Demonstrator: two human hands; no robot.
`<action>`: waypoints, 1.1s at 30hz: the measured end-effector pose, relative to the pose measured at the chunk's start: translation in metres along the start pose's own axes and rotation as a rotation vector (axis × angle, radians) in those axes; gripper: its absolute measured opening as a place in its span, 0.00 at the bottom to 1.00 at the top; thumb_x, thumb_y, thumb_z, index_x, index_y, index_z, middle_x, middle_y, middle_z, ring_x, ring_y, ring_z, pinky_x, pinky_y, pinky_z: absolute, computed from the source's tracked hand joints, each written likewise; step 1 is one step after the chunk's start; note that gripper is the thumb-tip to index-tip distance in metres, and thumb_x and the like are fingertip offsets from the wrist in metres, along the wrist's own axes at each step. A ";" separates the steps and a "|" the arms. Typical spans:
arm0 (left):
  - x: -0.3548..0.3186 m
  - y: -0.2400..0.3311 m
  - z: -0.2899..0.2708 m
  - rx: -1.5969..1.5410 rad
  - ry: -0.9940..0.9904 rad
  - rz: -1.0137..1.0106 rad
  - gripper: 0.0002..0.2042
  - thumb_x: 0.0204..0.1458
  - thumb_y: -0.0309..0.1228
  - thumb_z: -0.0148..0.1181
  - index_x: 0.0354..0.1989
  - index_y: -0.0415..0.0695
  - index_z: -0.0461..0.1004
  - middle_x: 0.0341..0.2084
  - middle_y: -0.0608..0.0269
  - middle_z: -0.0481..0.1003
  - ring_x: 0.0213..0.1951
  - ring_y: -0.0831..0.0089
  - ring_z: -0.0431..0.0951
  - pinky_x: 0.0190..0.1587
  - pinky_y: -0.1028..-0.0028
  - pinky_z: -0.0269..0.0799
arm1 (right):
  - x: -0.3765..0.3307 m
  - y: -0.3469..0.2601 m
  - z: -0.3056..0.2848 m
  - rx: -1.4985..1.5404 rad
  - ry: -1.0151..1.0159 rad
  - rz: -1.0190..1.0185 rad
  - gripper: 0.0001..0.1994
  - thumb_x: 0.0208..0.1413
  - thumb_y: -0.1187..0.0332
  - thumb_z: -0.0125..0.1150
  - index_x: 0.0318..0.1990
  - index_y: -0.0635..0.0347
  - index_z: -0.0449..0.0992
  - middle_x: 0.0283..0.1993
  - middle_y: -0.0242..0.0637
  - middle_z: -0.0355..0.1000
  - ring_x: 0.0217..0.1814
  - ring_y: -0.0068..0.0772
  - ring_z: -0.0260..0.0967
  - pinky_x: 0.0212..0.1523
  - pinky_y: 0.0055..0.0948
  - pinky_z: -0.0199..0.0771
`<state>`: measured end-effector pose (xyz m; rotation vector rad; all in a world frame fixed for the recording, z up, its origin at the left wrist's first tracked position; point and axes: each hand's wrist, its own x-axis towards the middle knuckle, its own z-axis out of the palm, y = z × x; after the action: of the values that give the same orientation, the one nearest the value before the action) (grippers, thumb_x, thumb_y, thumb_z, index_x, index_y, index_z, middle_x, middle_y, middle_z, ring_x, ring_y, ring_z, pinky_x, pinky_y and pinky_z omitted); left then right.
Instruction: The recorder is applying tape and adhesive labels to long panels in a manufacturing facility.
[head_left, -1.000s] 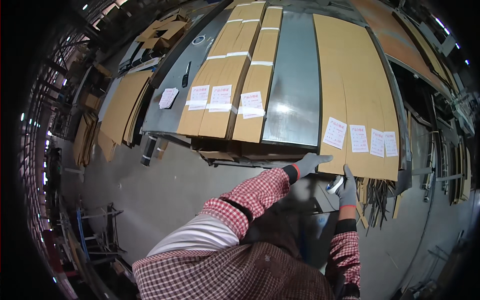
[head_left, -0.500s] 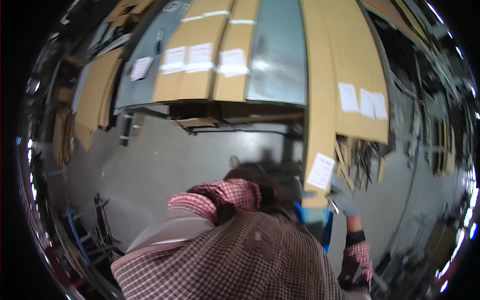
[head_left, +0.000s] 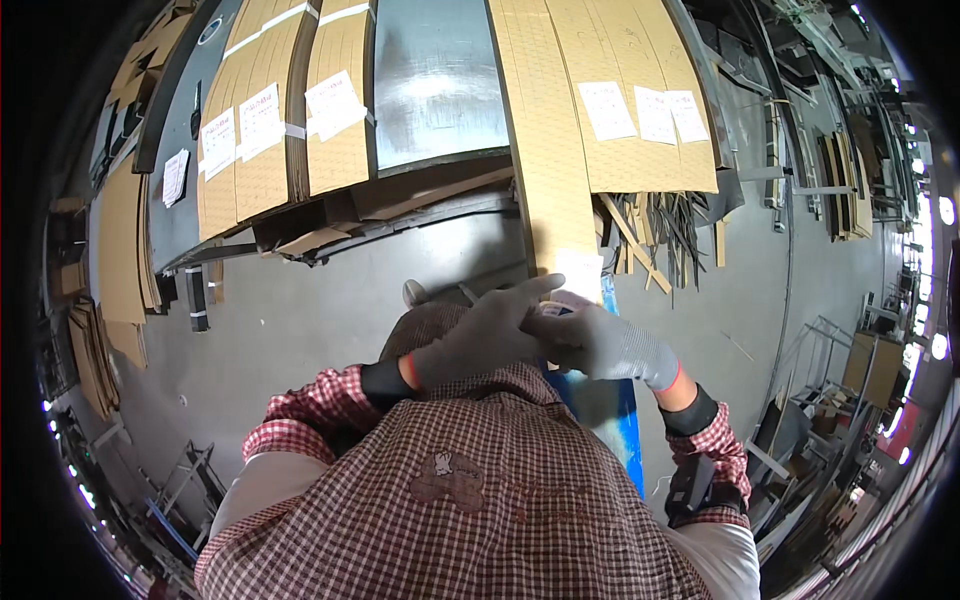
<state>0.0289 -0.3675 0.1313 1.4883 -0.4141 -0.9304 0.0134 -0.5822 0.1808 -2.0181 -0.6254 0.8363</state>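
Both hands wear grey gloves and meet in front of my body, over the near end of a long cardboard strip point(head_left: 553, 190). My left hand point(head_left: 480, 330) has its index finger stretched out toward the strip; its other fingertips are partly hidden beside the right hand. Curled inward, my right hand point(head_left: 620, 345) closes on a small round, roll-like thing point(head_left: 556, 308), mostly covered by the fingers. A white paper label point(head_left: 580, 268) lies on the strip just beyond the hands, partly washed out by glare.
Flat cardboard stacks point(head_left: 262, 150) with paper labels and white straps lie left on the metal-topped table point(head_left: 440, 90). More labelled cardboard point(head_left: 650, 165) is at the right, with dark thin strips point(head_left: 680, 235) hanging below. A blue surface point(head_left: 610, 410) is under my right hand.
My left hand has come up into view and met the right hand. The right hand has moved left from the strip's right edge. The view has shifted, so the table appears farther left and higher.
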 end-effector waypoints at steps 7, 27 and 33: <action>0.030 -0.073 -0.016 0.168 0.228 -0.369 0.27 0.54 0.27 0.59 0.63 0.38 0.63 0.39 0.63 0.78 0.40 0.75 0.77 0.42 0.77 0.74 | -0.022 0.160 -0.048 -0.356 0.065 0.567 0.19 0.50 0.62 0.62 0.49 0.60 0.79 0.43 0.49 0.78 0.41 0.44 0.78 0.44 0.32 0.75; 0.111 -0.171 -0.017 0.156 -0.191 -0.094 0.14 0.63 0.30 0.51 0.53 0.38 0.72 0.47 0.58 0.76 0.44 0.72 0.76 0.46 0.69 0.74 | 0.034 0.244 0.018 0.159 0.338 0.312 0.23 0.55 0.62 0.64 0.53 0.68 0.74 0.52 0.47 0.76 0.54 0.37 0.72 0.54 0.32 0.69; 0.113 -0.184 -0.020 0.163 -0.224 -0.089 0.15 0.63 0.30 0.51 0.55 0.38 0.70 0.49 0.58 0.75 0.45 0.71 0.76 0.46 0.68 0.74 | 0.034 0.139 0.016 0.173 1.095 0.632 0.31 0.56 0.65 0.63 0.63 0.75 0.61 0.51 0.54 0.74 0.50 0.41 0.74 0.54 0.35 0.72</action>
<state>0.0631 -0.4072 -0.0792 1.5655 -0.6026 -1.1623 0.0403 -0.6234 0.0456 -2.1372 0.6961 0.0023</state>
